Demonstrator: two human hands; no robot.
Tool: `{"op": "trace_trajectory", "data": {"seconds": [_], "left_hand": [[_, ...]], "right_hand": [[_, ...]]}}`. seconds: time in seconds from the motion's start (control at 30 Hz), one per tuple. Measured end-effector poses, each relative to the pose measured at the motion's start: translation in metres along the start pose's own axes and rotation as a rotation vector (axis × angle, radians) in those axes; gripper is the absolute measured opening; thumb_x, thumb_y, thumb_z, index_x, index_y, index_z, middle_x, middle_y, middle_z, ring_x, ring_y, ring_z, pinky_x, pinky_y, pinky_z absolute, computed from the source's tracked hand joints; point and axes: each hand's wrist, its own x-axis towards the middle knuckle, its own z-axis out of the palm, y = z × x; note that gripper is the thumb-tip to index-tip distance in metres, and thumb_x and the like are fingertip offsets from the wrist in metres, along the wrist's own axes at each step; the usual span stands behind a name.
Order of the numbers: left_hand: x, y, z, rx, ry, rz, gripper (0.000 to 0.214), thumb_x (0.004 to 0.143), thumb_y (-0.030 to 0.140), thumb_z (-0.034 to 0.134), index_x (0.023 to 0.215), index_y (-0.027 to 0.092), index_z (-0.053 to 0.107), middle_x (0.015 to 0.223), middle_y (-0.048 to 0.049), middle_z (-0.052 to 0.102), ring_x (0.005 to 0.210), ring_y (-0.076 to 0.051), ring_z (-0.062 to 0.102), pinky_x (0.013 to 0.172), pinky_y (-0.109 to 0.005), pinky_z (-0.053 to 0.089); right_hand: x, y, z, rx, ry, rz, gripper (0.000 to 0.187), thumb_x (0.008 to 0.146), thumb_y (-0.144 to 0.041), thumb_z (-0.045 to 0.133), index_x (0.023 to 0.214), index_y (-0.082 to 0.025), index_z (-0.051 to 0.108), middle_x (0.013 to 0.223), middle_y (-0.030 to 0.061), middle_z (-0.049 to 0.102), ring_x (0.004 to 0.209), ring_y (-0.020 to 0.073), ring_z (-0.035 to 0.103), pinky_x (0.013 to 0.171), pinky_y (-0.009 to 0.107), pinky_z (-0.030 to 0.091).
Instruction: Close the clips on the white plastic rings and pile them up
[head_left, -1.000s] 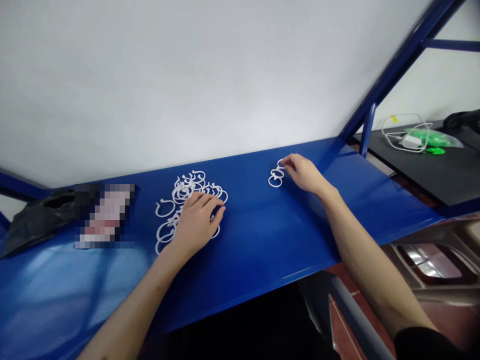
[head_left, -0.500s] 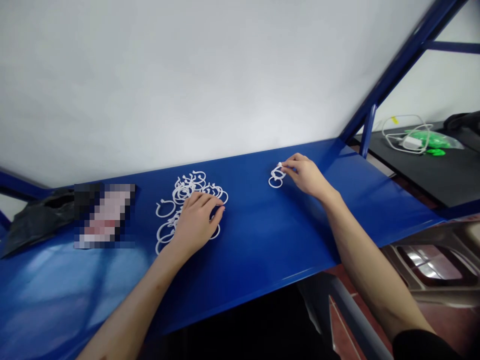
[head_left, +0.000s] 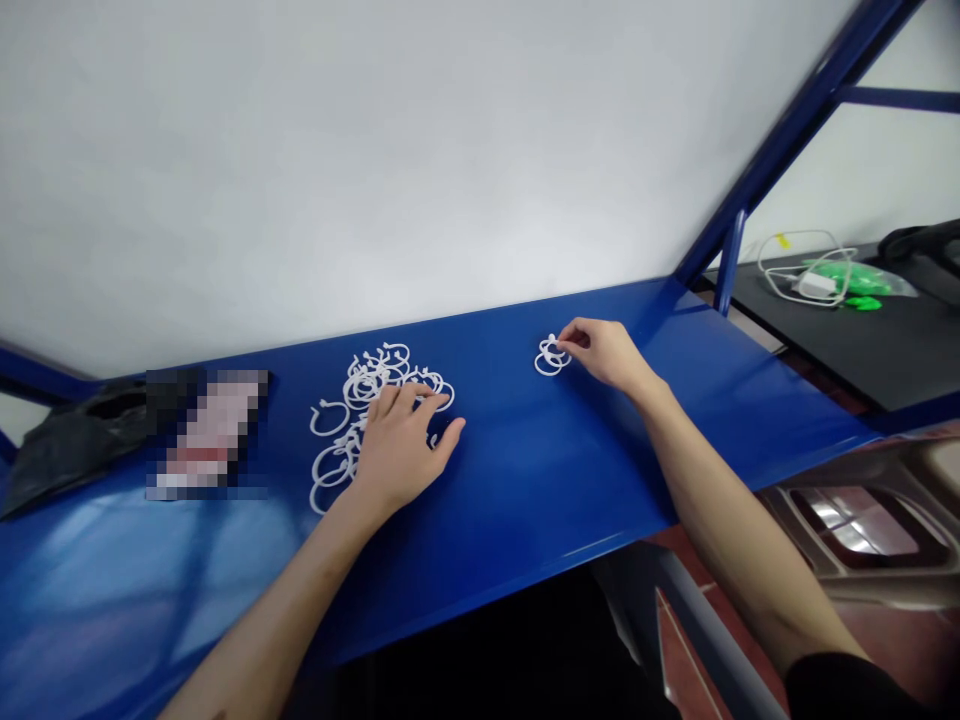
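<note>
A heap of white plastic rings [head_left: 358,400] lies on the blue shelf [head_left: 525,480]. My left hand [head_left: 401,440] rests on the heap's right side, fingers stretched over the rings and thumb spread out to the right. Farther right, a small cluster of white rings [head_left: 551,357] sits on the shelf. My right hand [head_left: 609,352] is beside it, fingertips pinched on the cluster's right edge.
A black bag [head_left: 71,440] and a blurred-out item [head_left: 206,432] lie at the shelf's left end. A blue frame post [head_left: 787,140] slants up at the right. Beyond it a black table [head_left: 862,340] carries a white cable [head_left: 806,270] and green objects [head_left: 851,280].
My left thumb has spread away from the fingers and the hand has lifted slightly. My right hand has pressed the small cluster of rings together and shifted a little lower.
</note>
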Motion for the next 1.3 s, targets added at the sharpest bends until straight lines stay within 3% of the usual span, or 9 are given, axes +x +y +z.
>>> {"op": "trace_trajectory", "data": {"seconds": [0.17, 0.37, 0.63, 0.7, 0.87, 1.03, 1.3], "left_hand": [[-0.003, 0.001, 0.006, 0.065, -0.020, -0.010, 0.028, 0.093, 0.044, 0.058, 0.108, 0.023, 0.070, 0.110, -0.0105, 0.063, 0.107, -0.033, 0.051, 0.093, -0.052, 0.042], [-0.001, -0.002, 0.006, 0.075, -0.029, -0.038, 0.015, 0.092, 0.034, 0.059, 0.092, 0.022, 0.068, 0.096, -0.0092, 0.065, 0.099, -0.032, 0.051, 0.084, -0.049, 0.040], [0.001, 0.004, -0.003, 0.057, 0.109, -0.010, 0.015, 0.095, 0.030, 0.057, 0.085, 0.024, 0.065, 0.089, -0.0053, 0.067, 0.091, -0.027, 0.054, 0.080, -0.042, 0.039], [0.002, 0.005, -0.005, 0.042, 0.143, 0.000, 0.015, 0.096, 0.030, 0.057, 0.086, 0.023, 0.066, 0.088, -0.0046, 0.068, 0.090, -0.025, 0.054, 0.081, -0.041, 0.040], [0.001, 0.006, -0.002, -0.014, 0.114, 0.125, 0.016, 0.096, 0.031, 0.059, 0.089, 0.022, 0.070, 0.087, -0.0043, 0.068, 0.089, -0.023, 0.054, 0.083, -0.040, 0.042], [0.000, 0.007, 0.001, -0.092, 0.049, 0.212, 0.015, 0.095, 0.034, 0.061, 0.092, 0.024, 0.073, 0.092, -0.0044, 0.067, 0.091, -0.022, 0.054, 0.083, -0.038, 0.044], [0.003, 0.003, 0.001, -0.160, 0.033, -0.018, 0.017, 0.093, 0.031, 0.063, 0.105, 0.019, 0.062, 0.097, -0.0052, 0.070, 0.096, -0.024, 0.059, 0.094, -0.042, 0.045]], "right_hand": [[0.001, 0.005, 0.005, -0.127, -0.009, -0.027, 0.008, 0.086, -0.026, 0.066, 0.087, -0.020, 0.071, 0.084, 0.0048, 0.074, 0.074, 0.0192, 0.065, 0.069, 0.033, 0.049], [-0.001, 0.000, 0.001, -0.163, 0.072, -0.033, 0.012, 0.089, -0.024, 0.060, 0.092, -0.020, 0.071, 0.087, 0.0064, 0.072, 0.077, 0.0209, 0.064, 0.074, 0.035, 0.049], [-0.007, -0.030, 0.003, -0.049, 0.215, -0.139, 0.017, 0.094, -0.029, 0.056, 0.092, -0.019, 0.071, 0.089, 0.0087, 0.071, 0.081, 0.0222, 0.064, 0.078, 0.037, 0.050], [-0.015, -0.049, 0.013, 0.060, 0.157, -0.173, 0.020, 0.096, -0.034, 0.056, 0.092, -0.020, 0.070, 0.089, 0.0075, 0.072, 0.079, 0.0208, 0.064, 0.078, 0.035, 0.050], [-0.041, -0.094, 0.057, 0.474, -0.227, -0.077, 0.024, 0.095, -0.041, 0.060, 0.104, -0.021, 0.066, 0.083, 0.0008, 0.072, 0.070, 0.0141, 0.064, 0.068, 0.027, 0.051], [-0.046, -0.095, 0.082, 0.656, -0.277, -0.004, 0.017, 0.090, -0.031, 0.066, 0.101, -0.019, 0.062, 0.078, -0.0012, 0.068, 0.067, 0.0119, 0.062, 0.067, 0.026, 0.051], [-0.044, -0.091, 0.070, 0.706, -0.336, -0.014, 0.017, 0.089, -0.032, 0.068, 0.100, -0.020, 0.065, 0.081, 0.0010, 0.073, 0.070, 0.0129, 0.065, 0.067, 0.027, 0.051]]}}
